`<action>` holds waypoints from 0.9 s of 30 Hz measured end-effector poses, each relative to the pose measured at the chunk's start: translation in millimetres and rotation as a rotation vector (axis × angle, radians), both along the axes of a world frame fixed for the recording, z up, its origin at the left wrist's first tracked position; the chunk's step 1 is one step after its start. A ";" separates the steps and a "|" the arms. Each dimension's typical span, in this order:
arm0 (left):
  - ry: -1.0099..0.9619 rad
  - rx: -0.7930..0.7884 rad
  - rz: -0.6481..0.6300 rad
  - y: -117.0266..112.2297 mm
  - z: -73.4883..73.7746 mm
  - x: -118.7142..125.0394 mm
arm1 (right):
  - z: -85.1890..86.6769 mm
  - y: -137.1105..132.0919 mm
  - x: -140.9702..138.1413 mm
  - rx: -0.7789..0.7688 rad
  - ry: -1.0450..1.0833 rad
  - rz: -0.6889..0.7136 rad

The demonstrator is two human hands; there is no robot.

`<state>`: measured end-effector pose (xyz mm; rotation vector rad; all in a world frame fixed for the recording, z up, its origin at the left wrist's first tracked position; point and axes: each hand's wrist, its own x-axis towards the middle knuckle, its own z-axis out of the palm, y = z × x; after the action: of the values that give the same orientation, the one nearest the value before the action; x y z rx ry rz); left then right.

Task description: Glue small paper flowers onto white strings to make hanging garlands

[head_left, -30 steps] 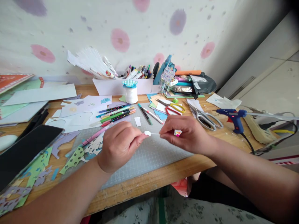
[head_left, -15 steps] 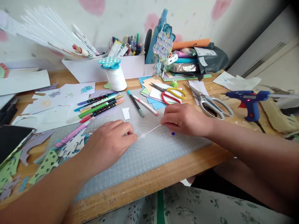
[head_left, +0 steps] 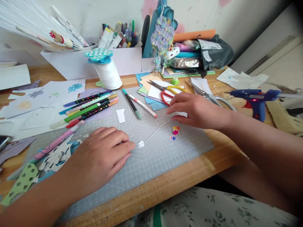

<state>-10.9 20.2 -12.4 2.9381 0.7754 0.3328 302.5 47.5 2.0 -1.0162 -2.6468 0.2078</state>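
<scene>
While both hands lie low over the grey cutting mat (head_left: 153, 164) on the wooden table (head_left: 165, 186), nothing is lifted clear of it.

Left hand (head_left: 99, 157): palm down on the mat, fingers curled loosely together, the fingertips (head_left: 129, 146) at the near end of a thin white thread (head_left: 155, 133). Cannot tell whether the thread is pinched or only touched, since the thumb is hidden.

Thread: lies on the mat in a shallow curve, running from the left fingertips up and right toward the right hand. A small white paper flower (head_left: 141, 144) sits on it, just beside the left fingertips.

Right hand (head_left: 196, 108): palm down, fingers stretched out and close together, holding nothing. It lies near the far end of the thread; contact unclear. Small coloured flower stickers (head_left: 174, 132) lie on the mat just below it.

Around:
- Red-and-yellow scissors (head_left: 166, 95) on coloured paper, just beyond the right fingertips.
- Silver scissors (head_left: 208, 96) partly behind the right hand.
- Blue glue gun (head_left: 254, 101) to the right, red light on.
- Row of markers (head_left: 90, 105) beyond the left hand.
- Paper cut-outs (head_left: 54, 156) to its left.
- White spool (head_left: 109, 74) near the back.
</scene>
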 end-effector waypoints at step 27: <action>0.006 -0.136 0.137 -3.5 -10.1 5.0 | -5.7 -26.2 -10.6 -0.134 0.047 0.035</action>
<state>-5.9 16.7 -22.5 2.7681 0.9629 0.2700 291.8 21.3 -3.7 -0.9924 -2.6391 0.4161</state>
